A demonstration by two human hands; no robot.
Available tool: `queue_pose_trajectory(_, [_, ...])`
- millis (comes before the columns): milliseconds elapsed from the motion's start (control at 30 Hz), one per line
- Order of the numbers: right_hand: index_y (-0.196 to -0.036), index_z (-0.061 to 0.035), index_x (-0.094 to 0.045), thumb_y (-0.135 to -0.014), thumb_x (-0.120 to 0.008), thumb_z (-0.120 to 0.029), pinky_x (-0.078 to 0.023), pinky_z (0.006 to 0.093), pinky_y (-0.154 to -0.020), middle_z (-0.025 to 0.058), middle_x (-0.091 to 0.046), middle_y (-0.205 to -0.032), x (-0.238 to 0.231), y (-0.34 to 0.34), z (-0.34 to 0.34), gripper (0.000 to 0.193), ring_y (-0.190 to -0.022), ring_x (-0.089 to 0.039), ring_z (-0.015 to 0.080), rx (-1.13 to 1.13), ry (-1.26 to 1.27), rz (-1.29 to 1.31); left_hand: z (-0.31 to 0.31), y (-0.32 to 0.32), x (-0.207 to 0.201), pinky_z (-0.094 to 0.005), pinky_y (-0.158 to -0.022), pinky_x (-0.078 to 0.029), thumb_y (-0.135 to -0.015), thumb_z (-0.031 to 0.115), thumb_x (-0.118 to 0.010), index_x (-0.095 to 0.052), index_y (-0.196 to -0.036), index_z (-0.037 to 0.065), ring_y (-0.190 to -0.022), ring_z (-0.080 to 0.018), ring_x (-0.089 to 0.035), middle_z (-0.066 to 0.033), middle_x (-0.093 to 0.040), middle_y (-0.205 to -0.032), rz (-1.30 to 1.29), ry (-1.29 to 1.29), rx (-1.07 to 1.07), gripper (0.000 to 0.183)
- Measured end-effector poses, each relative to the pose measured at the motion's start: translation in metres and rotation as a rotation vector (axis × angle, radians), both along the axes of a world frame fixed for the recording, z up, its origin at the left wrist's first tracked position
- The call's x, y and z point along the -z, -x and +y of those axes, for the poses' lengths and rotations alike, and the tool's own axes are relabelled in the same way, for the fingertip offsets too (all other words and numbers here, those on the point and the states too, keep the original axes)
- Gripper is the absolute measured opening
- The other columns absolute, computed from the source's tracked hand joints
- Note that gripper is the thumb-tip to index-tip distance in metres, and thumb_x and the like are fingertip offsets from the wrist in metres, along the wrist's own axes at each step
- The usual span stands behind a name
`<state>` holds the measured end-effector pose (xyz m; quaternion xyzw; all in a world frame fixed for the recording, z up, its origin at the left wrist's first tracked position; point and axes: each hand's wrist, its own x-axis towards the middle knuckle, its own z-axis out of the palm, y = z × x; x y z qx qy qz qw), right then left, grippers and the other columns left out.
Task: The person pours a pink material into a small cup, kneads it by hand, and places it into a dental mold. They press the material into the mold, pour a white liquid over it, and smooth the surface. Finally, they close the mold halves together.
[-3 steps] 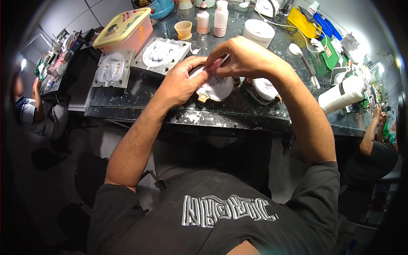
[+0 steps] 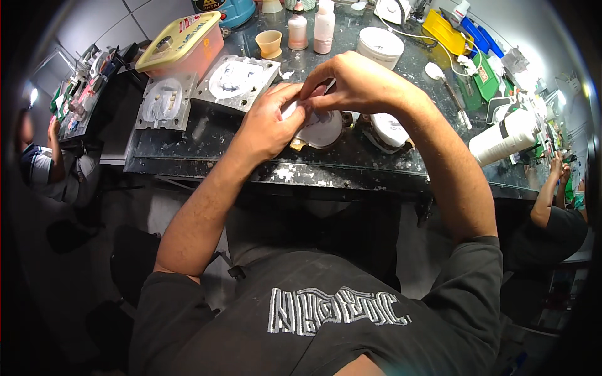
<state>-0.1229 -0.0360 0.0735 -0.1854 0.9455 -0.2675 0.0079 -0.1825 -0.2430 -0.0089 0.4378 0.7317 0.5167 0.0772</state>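
My left hand (image 2: 268,122) and my right hand (image 2: 345,84) meet over a round metal flask half filled with white plaster (image 2: 321,133), near the table's front edge. The right fingers bend down in a pinch against the left thumb and fingers. Between them shows a small pinkish patch; I cannot tell whether it is a soft piece or a fingertip. My left hand covers the flask's left side, its fingers curled in. Just right of it stands a second plaster-filled flask part (image 2: 390,131), under my right forearm.
Two open metal mould plates with white plaster, one (image 2: 164,103) and another (image 2: 241,81), lie at left by a pink tub (image 2: 188,47). Behind stand a beige cup (image 2: 269,44), two bottles and a white tub (image 2: 380,49). A spatula (image 2: 450,94) and white bottle (image 2: 505,139) lie at right.
Both hands have shifted very slightly over the flask, and the left hand covers a little more of its plaster. The pinching pose stays the same.
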Motion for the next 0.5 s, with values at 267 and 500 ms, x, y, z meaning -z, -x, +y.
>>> queue_pose_trajectory(267, [-0.103,-0.005,-0.08,-0.087,-0.084,-0.026,-0.059,0.036,-0.086,0.0139,-0.079,-0.096,0.002,0.002,-0.004,0.027,-0.093,-0.077,0.0261,0.027,0.008,0.033,-0.004,-0.003,-0.006,-0.0313,-0.104,-0.047,-0.101,0.016,-0.067,-0.063,-0.136,0.0,-0.118,-0.0169,-0.06,-0.0096,-0.063,-0.127,0.023,0.056,0.043,0.039])
queue_pose_trajectory(500, [-0.102,-0.0029,-0.078,-0.087,-0.077,-0.013,-0.06,0.0393,-0.081,0.0172,-0.077,-0.093,0.014,0.004,-0.01,0.018,-0.088,-0.076,0.0342,0.037,-0.079,0.165,0.003,-0.003,0.004,-0.0402,-0.103,-0.049,-0.096,0.018,-0.068,-0.067,-0.13,0.002,-0.116,-0.0317,-0.064,-0.0148,-0.069,-0.121,0.03,0.013,-0.054,0.037])
